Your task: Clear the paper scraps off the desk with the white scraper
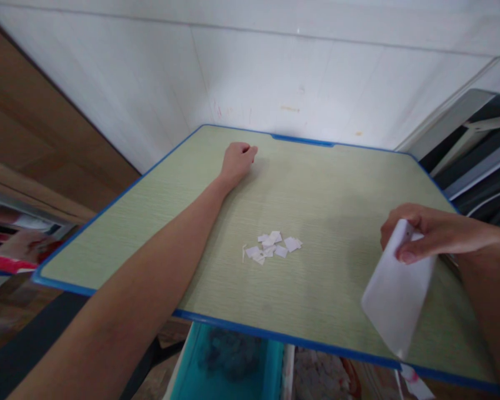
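Observation:
My left hand [238,161] rests in a loose fist near the far side of the pale green tabletop [325,183], with nothing visible in its curled fingers. At the right, my right hand [416,230] grips a white flat-sided object [398,294] by its upper edge, thumb on the near face. The object is tilted, its lower corner pointing down at the table's front edge; whether it is hollow I cannot tell. Between my arms lies a small heap of white paper pieces [270,245]. A white scrap with a pink mark [416,383] shows just beyond the front edge.
A blue rim [250,331] borders the table. Below its front edge are a turquoise bin [229,366] with dark contents and a container of pale scraps [323,375]. A white wall [275,83] stands behind, cardboard [45,133] at left, and grey metal framing [479,133] at right.

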The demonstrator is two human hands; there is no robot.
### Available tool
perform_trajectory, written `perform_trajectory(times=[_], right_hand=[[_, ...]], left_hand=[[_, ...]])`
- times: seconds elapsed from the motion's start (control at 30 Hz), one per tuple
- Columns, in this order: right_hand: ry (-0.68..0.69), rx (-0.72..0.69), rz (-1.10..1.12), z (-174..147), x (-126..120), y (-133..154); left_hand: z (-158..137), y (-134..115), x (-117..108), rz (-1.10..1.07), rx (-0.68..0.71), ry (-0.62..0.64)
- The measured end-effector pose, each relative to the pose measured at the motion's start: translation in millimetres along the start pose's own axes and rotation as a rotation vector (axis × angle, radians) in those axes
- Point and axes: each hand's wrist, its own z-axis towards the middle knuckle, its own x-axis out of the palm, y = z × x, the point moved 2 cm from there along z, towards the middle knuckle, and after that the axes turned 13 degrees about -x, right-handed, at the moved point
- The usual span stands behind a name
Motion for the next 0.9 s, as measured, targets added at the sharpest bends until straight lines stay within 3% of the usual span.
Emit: perform_trajectory(times=[0.1, 0.33, 0.4, 0.53, 0.73, 0.9], right_hand=[[0.146, 0.015, 0.040, 1, 5, 1], [0.148, 0.016, 0.204, -6, 3, -4], [0.010, 0.040, 0.257, -3, 4, -3], [-0.396, 0.088, 0.353, 8, 12, 1], [-0.651, 0.053, 0.379, 21, 24, 0], [-0.741, 0.025, 0.353, 25, 28, 1]], left_hand=[[1, 0, 0, -0.007, -0.007, -0.002], [1, 1, 1, -0.011, 0.001, -0.007], [1, 1, 1, -0.009, -0.003, -0.007], [0, 0, 0, -0.009, -0.006, 0.001], [0, -2, -1, -0.009, 0.010, 0.003], [0, -1, -1, -0.009, 0.003, 0.004]])
